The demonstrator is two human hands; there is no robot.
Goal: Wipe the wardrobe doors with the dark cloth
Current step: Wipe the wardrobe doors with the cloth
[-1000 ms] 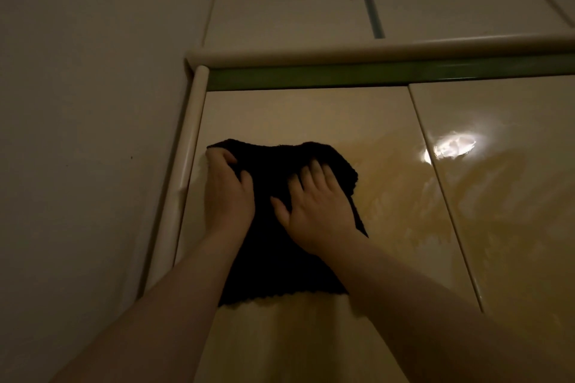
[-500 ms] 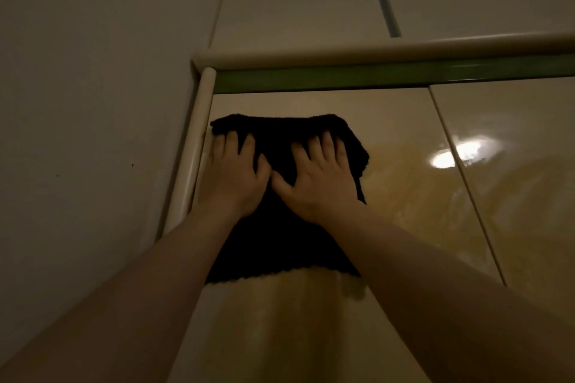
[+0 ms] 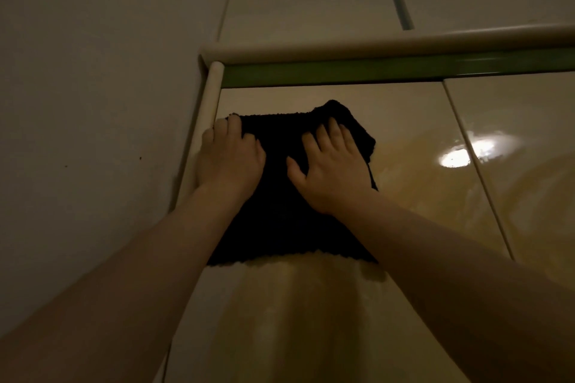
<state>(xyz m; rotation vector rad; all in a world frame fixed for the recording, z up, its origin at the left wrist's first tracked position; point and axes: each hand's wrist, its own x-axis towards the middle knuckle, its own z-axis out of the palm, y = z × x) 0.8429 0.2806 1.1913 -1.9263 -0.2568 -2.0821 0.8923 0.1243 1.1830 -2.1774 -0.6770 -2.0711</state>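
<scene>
Both hands have slid the dark cloth (image 3: 289, 196) lower; left hand (image 3: 230, 162) and right hand (image 3: 329, 168) press flat, fingers spread. Left wardrobe door (image 3: 311, 320) underway; door at 3 o'clock (image 3: 529, 196) seemingly untouched.

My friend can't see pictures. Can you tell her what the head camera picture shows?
Two bare hands, the left hand and the right hand, press a dark cloth flat against the top of a glossy cream wardrobe door. A green strip runs above the door, and a lamp's reflection shines beside it.
</scene>
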